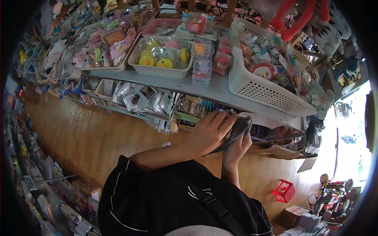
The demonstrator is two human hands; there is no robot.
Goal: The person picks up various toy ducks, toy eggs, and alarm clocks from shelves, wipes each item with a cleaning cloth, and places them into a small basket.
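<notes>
A dark grey cloth is bunched between my two hands, in front of the shelf edge. My left hand lies over the cloth from the left, its fingers bent onto it. From below, my right hand grips the cloth's right side, with part of its fingers hidden behind the fabric. One end of the cloth hangs down between the hands. Just beyond them is the grey metal shelf.
On the shelf stand a white basket of packaged toys, a smaller basket with yellow ducks, and stacked clear boxes. Below are packets. A red stool stands on the wooden floor. Plush toys hang upper right.
</notes>
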